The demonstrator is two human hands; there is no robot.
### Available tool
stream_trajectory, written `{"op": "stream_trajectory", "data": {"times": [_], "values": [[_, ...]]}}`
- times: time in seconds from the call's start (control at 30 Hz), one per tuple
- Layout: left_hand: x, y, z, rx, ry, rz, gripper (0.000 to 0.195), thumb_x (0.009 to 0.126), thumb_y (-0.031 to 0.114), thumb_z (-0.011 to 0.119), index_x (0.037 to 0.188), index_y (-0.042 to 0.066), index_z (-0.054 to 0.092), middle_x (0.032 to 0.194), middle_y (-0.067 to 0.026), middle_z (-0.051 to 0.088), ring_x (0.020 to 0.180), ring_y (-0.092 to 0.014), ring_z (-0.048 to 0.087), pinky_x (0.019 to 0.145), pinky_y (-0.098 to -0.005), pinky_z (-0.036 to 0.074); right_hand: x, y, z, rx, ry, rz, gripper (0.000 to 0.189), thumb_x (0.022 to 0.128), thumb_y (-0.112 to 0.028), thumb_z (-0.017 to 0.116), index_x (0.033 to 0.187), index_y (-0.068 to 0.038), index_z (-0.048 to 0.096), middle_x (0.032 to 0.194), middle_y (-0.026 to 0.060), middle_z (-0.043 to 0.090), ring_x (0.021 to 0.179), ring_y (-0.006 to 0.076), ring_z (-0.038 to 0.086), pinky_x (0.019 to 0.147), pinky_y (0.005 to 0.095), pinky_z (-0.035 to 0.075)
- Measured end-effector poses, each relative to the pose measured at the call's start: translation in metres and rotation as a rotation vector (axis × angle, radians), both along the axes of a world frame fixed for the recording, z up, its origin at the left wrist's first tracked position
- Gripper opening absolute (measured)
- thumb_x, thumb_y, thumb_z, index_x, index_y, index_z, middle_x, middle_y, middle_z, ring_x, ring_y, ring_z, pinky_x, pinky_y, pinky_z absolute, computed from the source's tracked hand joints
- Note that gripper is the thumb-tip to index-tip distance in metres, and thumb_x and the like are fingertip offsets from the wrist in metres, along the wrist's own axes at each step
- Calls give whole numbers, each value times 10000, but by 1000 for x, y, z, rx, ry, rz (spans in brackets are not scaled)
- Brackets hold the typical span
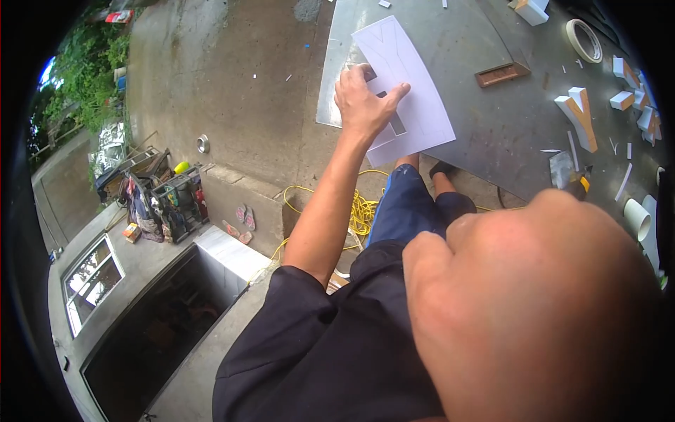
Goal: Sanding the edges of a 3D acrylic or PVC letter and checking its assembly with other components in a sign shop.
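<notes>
My left hand [369, 103] is on a white sheet [422, 116], its thumb lying across the face and its fingers bent at the left edge. The sheet bears drawn outlines, one shaped like a Y, and has narrow cut-out openings beside and below the hand. Its lower end reaches past the edge of a grey metal-topped table [464, 153]. Very near the camera, my right hand [506, 285] is closed, large and blurred at the lower right; whether it holds anything is hidden. Beyond it lie a Y-shaped white and brown piece [584, 124] and a yellow-and-black utility knife [582, 183].
A masking tape roll [596, 50], small white and brown blocks [622, 100], paper strips and a brown rectangular piece [501, 75] lie on the table. A white pipe [636, 219] is at the right. Tangled yellow cord [363, 213] lies on the concrete by my legs.
</notes>
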State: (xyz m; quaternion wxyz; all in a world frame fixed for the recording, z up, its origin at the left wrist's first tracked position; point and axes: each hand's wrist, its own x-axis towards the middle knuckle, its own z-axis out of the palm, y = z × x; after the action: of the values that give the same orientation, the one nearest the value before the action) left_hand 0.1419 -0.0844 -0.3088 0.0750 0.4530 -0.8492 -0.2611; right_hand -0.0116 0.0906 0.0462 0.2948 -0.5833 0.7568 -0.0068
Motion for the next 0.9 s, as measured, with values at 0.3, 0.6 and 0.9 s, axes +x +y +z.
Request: {"op": "stream_trajectory", "data": {"times": [0.3,0.6,0.9], "values": [[2,0,1,-11,9,20,762,703,486,880,1206,-25,622,1167,-169,606,1149,-322,562,1005,-450,459,11,-7,-1,10,8,34,327,901,-31,621,1227,-23,648,1069,161,702,935,312,681,764,386,538],[0,2,-1,28,51,38,718,699,477,877,1173,-2,630,1159,-147,610,1135,-313,556,1007,-456,433,15,-9,-11,25,54,16,323,925,-43,625,1247,-33,643,1089,163,709,936,295,704,751,362,565],[0,-1,-4,-41,50,59,700,694,473,883,1137,-11,638,1110,-156,627,1110,-308,565,986,-449,440,10,-8,1,35,52,24,318,949,-56,629,1267,-42,638,1110,164,717,937,279,727,738,338,591]]}}
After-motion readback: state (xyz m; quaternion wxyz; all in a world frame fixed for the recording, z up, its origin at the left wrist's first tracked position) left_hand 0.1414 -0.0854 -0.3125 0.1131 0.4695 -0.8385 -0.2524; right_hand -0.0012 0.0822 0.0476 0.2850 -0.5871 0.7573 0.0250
